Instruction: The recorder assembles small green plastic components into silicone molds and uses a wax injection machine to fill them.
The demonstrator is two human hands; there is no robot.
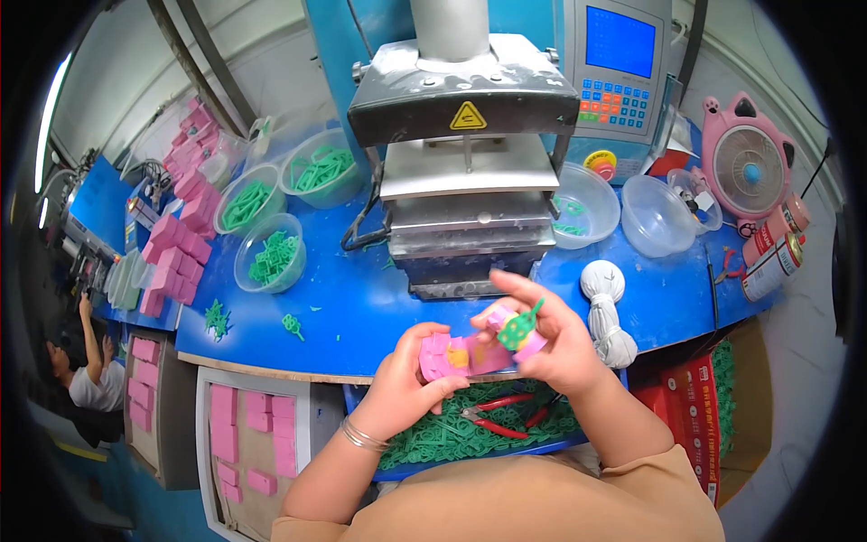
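Pink block (pixel 435 356) in the left hand (pixel 402 375), green lattice piece (pixel 517 331) in the right hand (pixel 571 336).
Near the front edge of the blue table (pixel 352 312), the left fingers are closed around the pink block, which shows a yellow patch; the right fingers grip the green lattice piece together with a second pink piece (pixel 531 348), the forefinger pointing away. Whether the two pink parts touch, I cannot tell. Below the hands, a blue tray (pixel 390 473) holds many green pieces (pixel 424 443), with red-handled pliers (pixel 492 426) lying on top. Beyond the hands stands a metal press (pixel 470 217); a bundle of white cord (pixel 610 316) lies just right of the right hand. Farther left, three clear bowls (pixel 296 271) of green pieces stand near stacked pink blocks (pixel 181 262).
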